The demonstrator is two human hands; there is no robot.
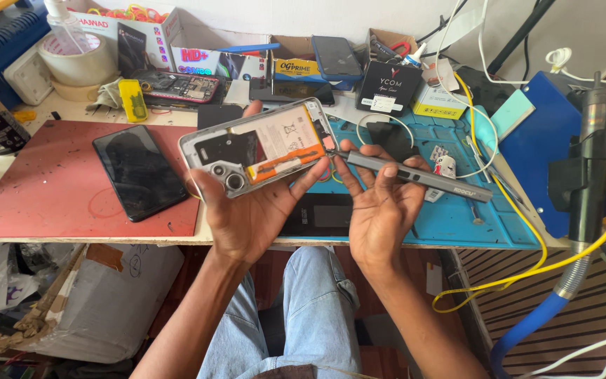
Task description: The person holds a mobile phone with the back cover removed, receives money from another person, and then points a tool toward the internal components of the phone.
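My left hand (247,210) holds an opened smartphone (261,147) with its back cover off, showing the battery, an orange strip and the camera rings. My right hand (380,203) grips a slim grey electric screwdriver (415,175), whose tip touches the phone's right edge near the orange strip. Both hands hover above the front edge of the bench.
A black phone (138,172) lies on a red mat (43,189). A blue work mat (457,210) lies to the right, with small parts and cables on it. Boxes, tape rolls and another opened phone (177,85) crowd the back. A hot-air tool stand (590,175) with hoses is at right.
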